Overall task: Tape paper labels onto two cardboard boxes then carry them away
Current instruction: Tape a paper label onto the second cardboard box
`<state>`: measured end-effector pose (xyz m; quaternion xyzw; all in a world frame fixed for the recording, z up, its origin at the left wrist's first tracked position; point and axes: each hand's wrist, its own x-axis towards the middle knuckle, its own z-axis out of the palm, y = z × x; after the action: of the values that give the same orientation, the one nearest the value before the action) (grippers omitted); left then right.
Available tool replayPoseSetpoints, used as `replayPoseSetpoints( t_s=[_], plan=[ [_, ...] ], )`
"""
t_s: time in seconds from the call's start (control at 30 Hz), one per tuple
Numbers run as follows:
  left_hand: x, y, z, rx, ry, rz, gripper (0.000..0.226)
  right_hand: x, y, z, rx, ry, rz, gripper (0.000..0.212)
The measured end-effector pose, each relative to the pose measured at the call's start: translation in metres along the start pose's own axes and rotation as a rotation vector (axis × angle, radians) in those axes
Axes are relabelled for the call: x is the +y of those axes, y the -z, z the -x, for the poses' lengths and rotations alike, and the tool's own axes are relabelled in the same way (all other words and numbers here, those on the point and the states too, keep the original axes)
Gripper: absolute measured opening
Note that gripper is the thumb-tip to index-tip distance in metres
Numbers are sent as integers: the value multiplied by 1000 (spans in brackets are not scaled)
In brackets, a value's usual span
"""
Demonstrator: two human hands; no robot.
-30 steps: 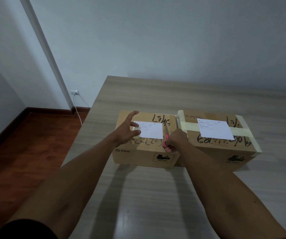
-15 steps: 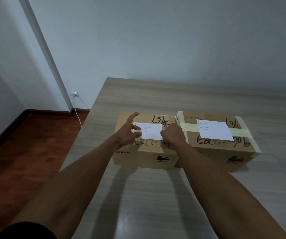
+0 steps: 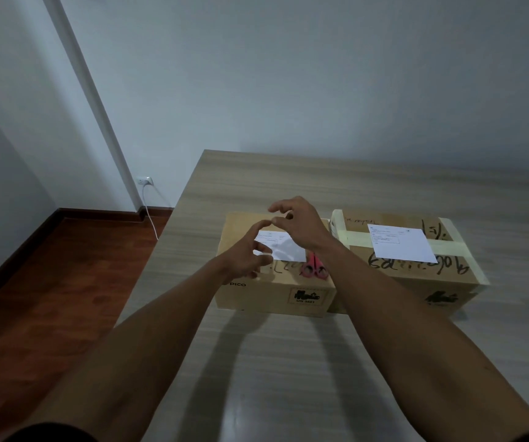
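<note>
Two cardboard boxes stand side by side on the table. The left box (image 3: 276, 290) carries a white paper label (image 3: 290, 251) and pink-handled scissors (image 3: 313, 269) lying on its top. My left hand (image 3: 246, 254) hovers over the label's left end with its fingers spread. Above the box's far edge, my right hand (image 3: 301, 225) is raised with curled fingers, thumb and forefinger nearly touching, and nothing is seen in it. The right box (image 3: 416, 277) has a label (image 3: 401, 244) lying over a beige tape band (image 3: 452, 251).
The pale wood-grain table (image 3: 288, 371) runs back to a white wall. Its left edge drops to a reddish wooden floor (image 3: 49, 298). A wall socket (image 3: 144, 180) with a white cable sits low on the left wall.
My right hand has let go of the scissors, which now lie on the left box, and has lifted up and away over its far edge. My left hand has lifted slightly off the label.
</note>
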<state>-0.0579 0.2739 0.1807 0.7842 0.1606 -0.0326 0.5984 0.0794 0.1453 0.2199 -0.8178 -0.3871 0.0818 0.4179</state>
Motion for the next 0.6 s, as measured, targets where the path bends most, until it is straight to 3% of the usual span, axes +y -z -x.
replayPoseSetpoints(
  t_s=[0.23, 0.4, 0.5, 0.6],
  plan=[
    [2, 1, 3, -11, 24, -2, 83, -2, -2, -4, -43, 36, 122, 6],
    [-1, -2, 0, 60, 106, 105, 88, -10, 0, -2, -5, 1, 88, 17],
    [-3, -1, -1, 185, 195, 289, 73, -9, 0, -5, 10, -40, 48, 40],
    [-1, 1, -1, 228, 227, 415, 49, -1, -4, -9, 25, -128, -49, 40]
  ],
)
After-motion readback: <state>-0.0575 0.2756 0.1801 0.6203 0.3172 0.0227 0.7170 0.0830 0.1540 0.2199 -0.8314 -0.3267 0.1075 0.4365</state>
